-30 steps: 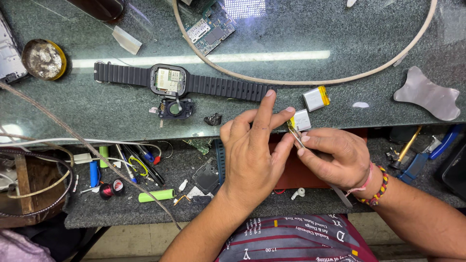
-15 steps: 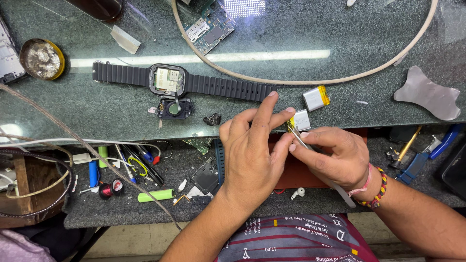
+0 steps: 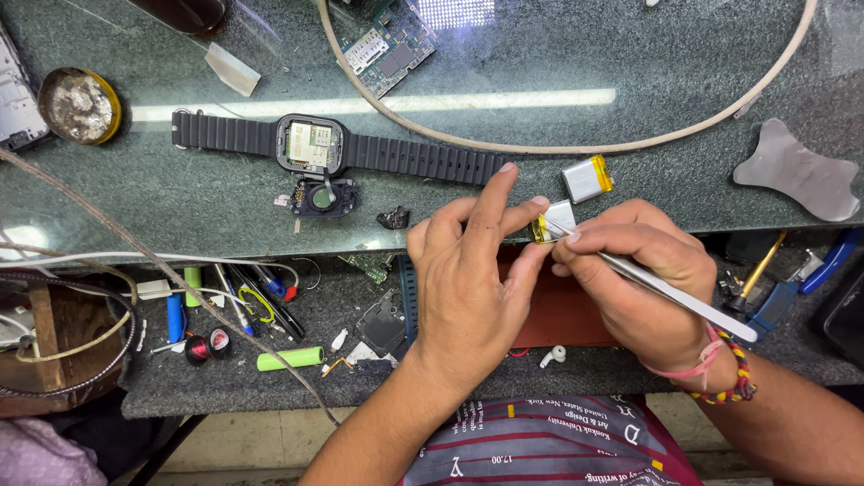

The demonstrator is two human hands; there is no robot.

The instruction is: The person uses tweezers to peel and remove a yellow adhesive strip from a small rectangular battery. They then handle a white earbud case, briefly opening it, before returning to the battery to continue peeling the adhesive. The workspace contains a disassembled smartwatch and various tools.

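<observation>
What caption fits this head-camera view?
Left hand steadies a small silver battery cell while right hand works it with metal tweezers.

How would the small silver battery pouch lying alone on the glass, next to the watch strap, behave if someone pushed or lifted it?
The silver battery pouch lies flat and is squarish, so it would probably slide on the glass top rather than roll or tip. It looks thin and small, so likely light. Its foil skin seems soft; sharp tweezers like those in the right hand might dent or puncture it.

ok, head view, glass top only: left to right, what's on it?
Round tin → opened smartwatch → small black fragment → left hand → silver battery cell with yellow end → right hand holding tweezers → flat grey metal plate.
</observation>
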